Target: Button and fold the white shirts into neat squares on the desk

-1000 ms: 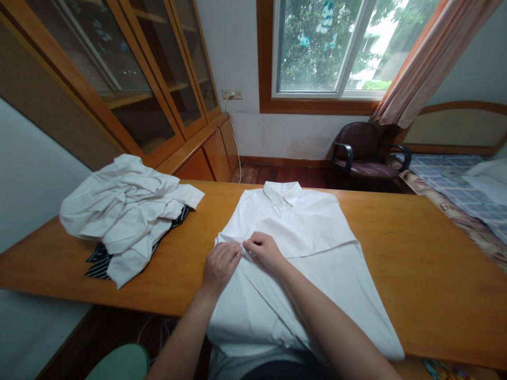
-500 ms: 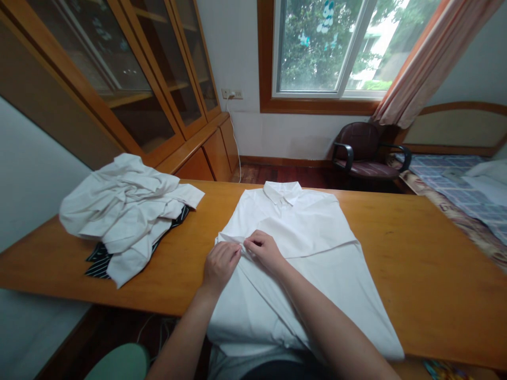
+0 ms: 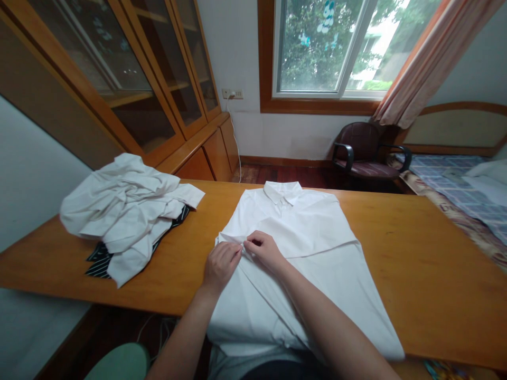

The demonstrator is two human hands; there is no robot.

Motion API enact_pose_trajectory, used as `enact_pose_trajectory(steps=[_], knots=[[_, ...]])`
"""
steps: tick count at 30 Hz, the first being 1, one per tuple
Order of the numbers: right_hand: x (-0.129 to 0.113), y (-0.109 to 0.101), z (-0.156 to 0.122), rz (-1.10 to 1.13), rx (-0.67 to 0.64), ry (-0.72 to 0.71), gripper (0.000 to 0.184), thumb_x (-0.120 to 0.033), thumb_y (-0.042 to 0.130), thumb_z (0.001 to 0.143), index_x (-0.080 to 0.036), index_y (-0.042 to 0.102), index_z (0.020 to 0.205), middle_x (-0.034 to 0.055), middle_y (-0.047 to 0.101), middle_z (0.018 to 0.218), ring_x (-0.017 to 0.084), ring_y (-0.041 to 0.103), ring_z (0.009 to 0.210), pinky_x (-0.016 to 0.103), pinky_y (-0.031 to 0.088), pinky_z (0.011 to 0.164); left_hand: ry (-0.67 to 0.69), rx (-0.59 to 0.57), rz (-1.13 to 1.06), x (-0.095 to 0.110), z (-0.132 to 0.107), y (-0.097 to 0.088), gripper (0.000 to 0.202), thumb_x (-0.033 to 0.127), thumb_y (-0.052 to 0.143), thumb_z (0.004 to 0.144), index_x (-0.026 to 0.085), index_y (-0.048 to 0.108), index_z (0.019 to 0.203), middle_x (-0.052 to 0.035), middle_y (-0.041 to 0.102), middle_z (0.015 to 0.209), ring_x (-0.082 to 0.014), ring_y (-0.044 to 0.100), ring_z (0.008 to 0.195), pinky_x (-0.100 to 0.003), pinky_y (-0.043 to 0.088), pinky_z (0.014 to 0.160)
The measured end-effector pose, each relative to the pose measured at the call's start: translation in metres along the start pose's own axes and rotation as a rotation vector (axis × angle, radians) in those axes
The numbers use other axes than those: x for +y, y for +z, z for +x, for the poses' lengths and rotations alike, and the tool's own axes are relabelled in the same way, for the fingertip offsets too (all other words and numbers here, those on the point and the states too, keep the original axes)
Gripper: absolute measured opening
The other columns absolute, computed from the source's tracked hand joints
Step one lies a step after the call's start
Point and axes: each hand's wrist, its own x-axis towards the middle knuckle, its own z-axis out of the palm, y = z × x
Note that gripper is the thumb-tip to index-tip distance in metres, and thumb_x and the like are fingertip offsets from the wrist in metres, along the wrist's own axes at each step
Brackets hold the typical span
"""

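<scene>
A white collared shirt (image 3: pixel 317 221) lies front up on the wooden table, its collar at the far edge and its lower part reaching the near edge. One sleeve is folded across its middle. My left hand (image 3: pixel 222 266) is closed, pinching the white cloth at the left side of the shirt. Right beside it, my right hand (image 3: pixel 263 249) pinches the same bit of cloth between thumb and fingers. The fingertips of both hands nearly meet there. What small part of the shirt sits between them is too hidden to make out.
A crumpled heap of white clothes (image 3: pixel 130 195) with a black striped piece (image 3: pixel 99 264) lies on the table's (image 3: pixel 428 264) left side. A green stool (image 3: pixel 119 363) stands below the near edge. Beyond the table are a cabinet (image 3: pixel 198 158), an armchair (image 3: pixel 364 150) and a bed (image 3: pixel 463 179).
</scene>
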Motion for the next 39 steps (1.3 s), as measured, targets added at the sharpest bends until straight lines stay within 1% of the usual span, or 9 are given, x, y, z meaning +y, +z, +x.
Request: enact_pose_trajectory(steps=[8,15,28,34,39], knots=[[0.0007,0.0005,0.0017,0.034,0.017,0.048,0.022,-0.035,0.068,0.081,-0.019,0.068,0.066,0.0002,0.063,0.070,0.015,0.058,0.071,0.027,0.042,0.070,0.038,0.027,0.018,0.0012,0.0014,-0.0004,0.008,0.012,0.061,0.093,0.020,0.062,0.096,-0.0037,0.072,0.085,-0.0192,0.066,0.082,-0.033,0.053,0.078],[-0.0016,-0.0020,0.0030,0.078,-0.007,0.080,0.026,-0.037,0.068,0.081,-0.019,0.068,0.062,0.0001,0.062,0.068,0.015,0.057,0.070,0.027,0.041,0.070,0.041,0.029,0.022,0.0011,0.0015,-0.0006,0.008,0.013,0.060,0.094,0.020,0.063,0.095,-0.0038,0.073,0.085,-0.0191,0.067,0.082,-0.033,0.054,0.078],[0.0009,0.0008,0.0015,0.033,0.017,0.023,0.024,-0.030,0.069,0.081,-0.019,0.067,0.060,-0.0007,0.061,0.066,0.014,0.057,0.068,0.026,0.041,0.068,0.046,0.030,0.042,-0.0001,-0.0006,-0.0004,0.010,0.012,0.061,0.093,0.020,0.063,0.098,-0.0043,0.073,0.087,-0.0196,0.067,0.083,-0.033,0.053,0.079],[0.0020,-0.0002,0.0013,0.042,0.004,0.021,0.025,-0.030,0.069,0.082,-0.019,0.066,0.060,-0.0005,0.061,0.067,0.014,0.057,0.068,0.027,0.041,0.069,0.048,0.023,0.030,0.0007,0.0017,-0.0009,0.009,0.012,0.061,0.093,0.020,0.063,0.096,-0.0037,0.073,0.085,-0.0194,0.067,0.081,-0.033,0.053,0.078],[0.0036,-0.0015,0.0015,0.036,-0.030,-0.023,0.026,-0.032,0.067,0.084,-0.020,0.065,0.061,-0.0001,0.061,0.068,0.014,0.057,0.069,0.027,0.041,0.070,0.040,0.022,0.032,0.0009,0.0012,-0.0009,0.007,0.013,0.062,0.093,0.020,0.062,0.094,-0.0035,0.072,0.084,-0.0192,0.066,0.080,-0.033,0.052,0.076]])
